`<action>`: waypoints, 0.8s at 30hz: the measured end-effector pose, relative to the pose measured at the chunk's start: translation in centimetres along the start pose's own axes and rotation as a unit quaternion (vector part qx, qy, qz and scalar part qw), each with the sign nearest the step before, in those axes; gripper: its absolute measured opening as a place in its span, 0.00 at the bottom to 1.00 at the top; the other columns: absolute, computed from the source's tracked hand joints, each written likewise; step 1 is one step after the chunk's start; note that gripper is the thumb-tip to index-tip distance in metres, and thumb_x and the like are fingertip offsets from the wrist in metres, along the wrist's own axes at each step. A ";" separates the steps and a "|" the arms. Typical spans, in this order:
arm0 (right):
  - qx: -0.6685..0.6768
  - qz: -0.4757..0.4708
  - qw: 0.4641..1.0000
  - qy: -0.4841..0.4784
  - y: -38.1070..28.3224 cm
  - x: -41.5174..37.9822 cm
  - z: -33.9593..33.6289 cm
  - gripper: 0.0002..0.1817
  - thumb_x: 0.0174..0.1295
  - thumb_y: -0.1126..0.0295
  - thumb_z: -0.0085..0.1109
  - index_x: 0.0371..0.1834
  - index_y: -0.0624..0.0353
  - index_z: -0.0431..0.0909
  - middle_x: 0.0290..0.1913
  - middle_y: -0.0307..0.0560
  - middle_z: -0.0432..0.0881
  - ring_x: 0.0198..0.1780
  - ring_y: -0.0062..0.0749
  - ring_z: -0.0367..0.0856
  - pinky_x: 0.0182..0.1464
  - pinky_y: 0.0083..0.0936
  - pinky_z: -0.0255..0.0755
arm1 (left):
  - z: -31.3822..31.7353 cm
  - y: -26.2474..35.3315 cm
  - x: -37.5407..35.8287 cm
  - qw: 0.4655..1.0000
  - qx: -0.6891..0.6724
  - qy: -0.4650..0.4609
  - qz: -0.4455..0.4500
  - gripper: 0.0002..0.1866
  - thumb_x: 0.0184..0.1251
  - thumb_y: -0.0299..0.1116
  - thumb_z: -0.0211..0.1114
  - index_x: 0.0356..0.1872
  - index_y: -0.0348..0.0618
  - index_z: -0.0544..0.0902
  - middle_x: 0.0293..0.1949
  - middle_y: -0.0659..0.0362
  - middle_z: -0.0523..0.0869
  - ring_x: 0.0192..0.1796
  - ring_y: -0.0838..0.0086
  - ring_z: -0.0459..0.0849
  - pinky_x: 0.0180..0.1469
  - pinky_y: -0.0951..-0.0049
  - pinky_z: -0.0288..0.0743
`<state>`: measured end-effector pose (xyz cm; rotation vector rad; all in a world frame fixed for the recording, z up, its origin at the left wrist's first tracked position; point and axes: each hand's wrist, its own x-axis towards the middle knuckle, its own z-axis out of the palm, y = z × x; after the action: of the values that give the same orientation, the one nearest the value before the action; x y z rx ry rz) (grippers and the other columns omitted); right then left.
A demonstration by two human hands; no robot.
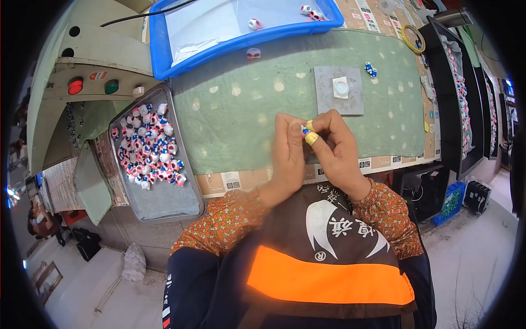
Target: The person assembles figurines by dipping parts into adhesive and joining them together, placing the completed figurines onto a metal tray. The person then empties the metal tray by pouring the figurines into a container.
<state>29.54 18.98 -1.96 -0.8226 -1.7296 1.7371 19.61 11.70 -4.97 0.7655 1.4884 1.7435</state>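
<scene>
The left hand [289, 156] and right hand [341, 151] pinch a tiny blue, white and red toy [304, 132] in their fingertips, at seven o'clock from a flat grey plate [327, 102]. Yellow caps [312, 138] cover two tips on the right hand. From the hands, a metal tray [164, 205] of little toys [150, 145] is at nine o'clock, a blue bin [219, 55] at eleven.

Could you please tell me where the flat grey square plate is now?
In the head view, the flat grey square plate lies on the spotted green cloth, right of centre, just beyond the right hand and left of the small blue-and-white piece.
</scene>
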 end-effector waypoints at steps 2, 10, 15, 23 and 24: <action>0.017 0.047 0.999 -0.017 -0.5 0.4 -0.4 0.10 0.68 0.80 0.59 0.48 0.60 0.71 0.40 0.37 0.75 0.40 0.14 0.72 0.42 0.14 0.69 | -0.4 1.1 0.0 0.994 -0.066 -0.010 -0.085 0.17 0.86 0.47 0.41 0.46 0.44 0.70 0.32 0.65 0.73 0.30 0.85 0.68 0.30 0.81 0.65; -0.102 -0.017 0.991 0.088 -2.1 3.8 -7.2 0.10 0.63 0.76 0.66 0.46 0.59 0.79 0.36 0.29 0.75 0.35 0.11 0.70 0.38 0.14 0.67 | -8.1 6.9 2.6 0.993 -0.038 0.073 -0.079 0.19 0.85 0.48 0.44 0.46 0.46 0.77 0.29 0.68 0.72 0.28 0.85 0.67 0.28 0.82 0.66; -0.399 -0.149 0.881 0.206 -1.0 6.3 -13.1 0.07 0.60 0.81 0.61 0.40 0.60 0.81 0.35 0.41 0.80 0.32 0.27 0.77 0.37 0.24 0.73 | -18.7 10.4 2.9 0.936 0.278 0.202 0.081 0.19 0.86 0.44 0.44 0.43 0.43 0.80 0.33 0.63 0.77 0.32 0.81 0.74 0.35 0.76 0.72; -0.531 -0.209 0.809 0.139 -0.1 7.4 -12.5 0.11 0.59 0.78 0.62 0.45 0.56 0.81 0.41 0.46 0.79 0.46 0.45 0.78 0.47 0.38 0.73 | -25.0 8.2 1.6 0.640 0.722 0.220 0.139 0.13 0.79 0.39 0.54 0.46 0.42 0.81 0.42 0.51 0.82 0.45 0.56 0.77 0.51 0.59 0.66; -0.530 -0.197 0.812 0.142 0.1 7.6 -12.5 0.11 0.59 0.77 0.62 0.46 0.56 0.80 0.41 0.47 0.79 0.46 0.45 0.79 0.48 0.39 0.73 | -23.7 8.4 2.0 0.632 0.715 0.242 0.174 0.11 0.77 0.38 0.57 0.46 0.43 0.82 0.43 0.53 0.82 0.49 0.57 0.76 0.54 0.58 0.65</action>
<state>33.89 32.95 -2.17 -0.9636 -2.3777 0.2319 -1.84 -0.84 -0.55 1.4162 3.3026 0.5555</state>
